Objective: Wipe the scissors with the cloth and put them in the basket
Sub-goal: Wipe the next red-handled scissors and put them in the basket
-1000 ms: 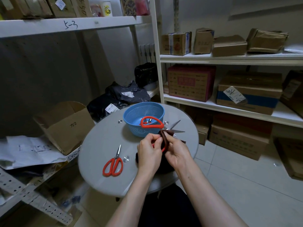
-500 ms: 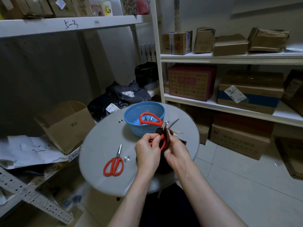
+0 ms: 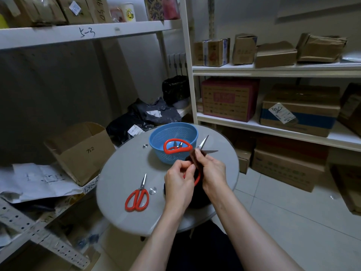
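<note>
Scissors [image 3: 203,148], blades splayed at frame centre, are gripped by both hands, left hand [image 3: 178,184] closed on the red handle to steady them, right hand [image 3: 212,171] pinching the dark cloth [image 3: 193,155] around the blades to wipe them.

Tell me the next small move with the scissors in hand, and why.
Probably draw the dark cloth outward along the open blades. The right hand pinches it at their base, the left hand steadies the red handle, and the tips look unwiped.

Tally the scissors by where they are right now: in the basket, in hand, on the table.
In the blue basket: 1, scissors in basket
In the hands, open: 1, held scissors
On the round table: 1, table scissors
Total: 3
</note>
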